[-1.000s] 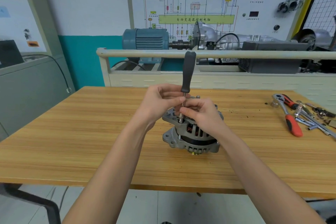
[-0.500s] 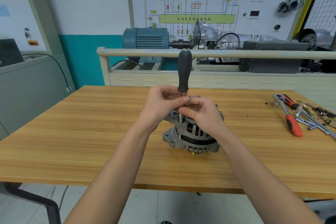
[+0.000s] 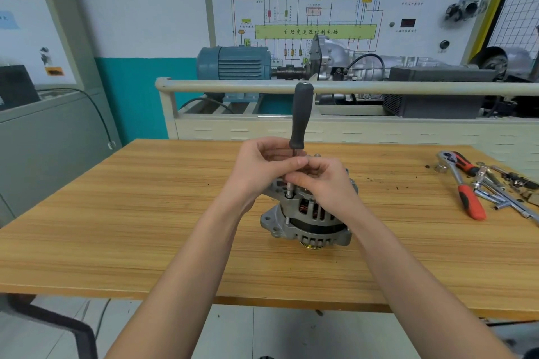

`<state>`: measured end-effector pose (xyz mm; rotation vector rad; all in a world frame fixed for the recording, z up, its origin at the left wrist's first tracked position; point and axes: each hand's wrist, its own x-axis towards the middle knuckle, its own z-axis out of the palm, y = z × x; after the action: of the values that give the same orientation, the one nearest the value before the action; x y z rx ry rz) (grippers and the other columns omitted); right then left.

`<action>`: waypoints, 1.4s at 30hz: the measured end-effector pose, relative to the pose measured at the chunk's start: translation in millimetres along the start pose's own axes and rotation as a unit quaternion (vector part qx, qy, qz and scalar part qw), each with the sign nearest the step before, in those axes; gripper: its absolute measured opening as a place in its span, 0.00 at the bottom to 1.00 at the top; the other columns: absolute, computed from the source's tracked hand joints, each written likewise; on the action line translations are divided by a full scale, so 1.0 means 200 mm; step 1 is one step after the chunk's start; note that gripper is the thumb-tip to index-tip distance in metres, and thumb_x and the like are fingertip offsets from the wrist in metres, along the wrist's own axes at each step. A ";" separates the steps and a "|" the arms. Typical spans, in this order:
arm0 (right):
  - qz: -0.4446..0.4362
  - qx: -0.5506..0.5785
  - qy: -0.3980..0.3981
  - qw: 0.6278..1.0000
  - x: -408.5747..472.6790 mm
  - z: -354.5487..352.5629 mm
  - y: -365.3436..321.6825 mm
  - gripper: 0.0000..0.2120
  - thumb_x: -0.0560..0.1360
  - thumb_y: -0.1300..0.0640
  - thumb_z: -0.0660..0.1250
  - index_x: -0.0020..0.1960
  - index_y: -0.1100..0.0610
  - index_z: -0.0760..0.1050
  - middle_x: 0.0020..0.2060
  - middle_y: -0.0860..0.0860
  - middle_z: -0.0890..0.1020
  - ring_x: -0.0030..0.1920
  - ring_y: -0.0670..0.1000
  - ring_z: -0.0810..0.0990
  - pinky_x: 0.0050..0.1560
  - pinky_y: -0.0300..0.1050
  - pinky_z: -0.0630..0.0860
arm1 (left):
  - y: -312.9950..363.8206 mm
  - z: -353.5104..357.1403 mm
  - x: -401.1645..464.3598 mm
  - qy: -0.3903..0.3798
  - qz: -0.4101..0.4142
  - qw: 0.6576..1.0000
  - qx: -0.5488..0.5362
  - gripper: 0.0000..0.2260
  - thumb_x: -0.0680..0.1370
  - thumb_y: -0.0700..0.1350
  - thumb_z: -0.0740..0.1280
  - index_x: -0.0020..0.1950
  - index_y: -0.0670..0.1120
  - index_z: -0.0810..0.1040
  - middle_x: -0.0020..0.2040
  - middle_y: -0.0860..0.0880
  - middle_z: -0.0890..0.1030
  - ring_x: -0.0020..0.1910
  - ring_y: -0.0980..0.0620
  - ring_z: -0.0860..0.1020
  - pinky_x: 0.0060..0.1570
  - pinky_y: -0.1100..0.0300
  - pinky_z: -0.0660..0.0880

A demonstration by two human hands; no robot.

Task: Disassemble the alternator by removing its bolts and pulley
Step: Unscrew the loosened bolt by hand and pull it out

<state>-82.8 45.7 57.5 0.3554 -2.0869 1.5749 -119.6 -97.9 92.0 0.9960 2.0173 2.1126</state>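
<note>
One nut driver (image 3: 300,116), long axis upright toward 12 o'clock, socket on the alternator (image 3: 309,218) bolt (image 3: 288,192); both hands, left hand (image 3: 262,167) and right hand (image 3: 323,181), pinched its shank together.

Matt cast-metal alternator (image 3: 313,220) stands on a smooth, grained wood table (image 3: 116,227).

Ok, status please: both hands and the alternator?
Left hand and right hand pinch nut driver shaft. Driver upright on alternator bolt. Nothing blocking.

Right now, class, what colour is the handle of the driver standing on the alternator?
Dark grey to black, seen in the head view: driver handle.
</note>
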 end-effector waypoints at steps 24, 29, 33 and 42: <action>0.030 -0.018 -0.044 0.998 0.00 -0.01 -0.02 0.11 0.77 0.68 0.65 0.44 0.55 0.81 0.40 0.53 0.84 0.41 0.45 0.82 0.49 0.41 0.76 | 0.03 -0.01 0.01 -0.021 0.031 0.991 -0.125 0.13 0.75 0.37 0.68 0.59 0.40 0.80 0.52 0.42 0.84 0.52 0.45 0.82 0.53 0.56 0.78; 0.017 0.008 -0.018 1.000 0.00 0.00 -0.03 0.05 0.72 0.63 0.73 0.42 0.54 0.82 0.36 0.47 0.85 0.39 0.44 0.82 0.44 0.35 0.76 | 0.06 0.01 0.03 0.078 0.033 0.995 -0.062 0.13 0.67 0.33 0.76 0.49 0.42 0.82 0.43 0.47 0.86 0.44 0.52 0.84 0.45 0.62 0.79; 0.016 0.001 -0.006 1.000 0.01 -0.01 -0.02 0.09 0.71 0.65 0.73 0.38 0.51 0.82 0.36 0.48 0.85 0.38 0.45 0.83 0.44 0.38 0.77 | 0.07 0.04 0.05 0.089 0.035 0.995 -0.032 0.15 0.66 0.34 0.77 0.50 0.41 0.79 0.43 0.47 0.83 0.42 0.54 0.82 0.46 0.63 0.79; 0.034 -0.009 -0.069 0.997 0.00 -0.02 -0.03 0.05 0.76 0.64 0.68 0.46 0.57 0.81 0.42 0.50 0.85 0.48 0.48 0.83 0.53 0.40 0.78 | 0.07 0.03 0.04 0.032 0.012 0.994 -0.103 0.13 0.65 0.41 0.75 0.48 0.42 0.83 0.42 0.45 0.86 0.44 0.50 0.84 0.46 0.56 0.78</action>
<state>-79.8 48.6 62.9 0.4014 -2.2384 1.6116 -117.7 -90.4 108.4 0.9361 1.7742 2.3348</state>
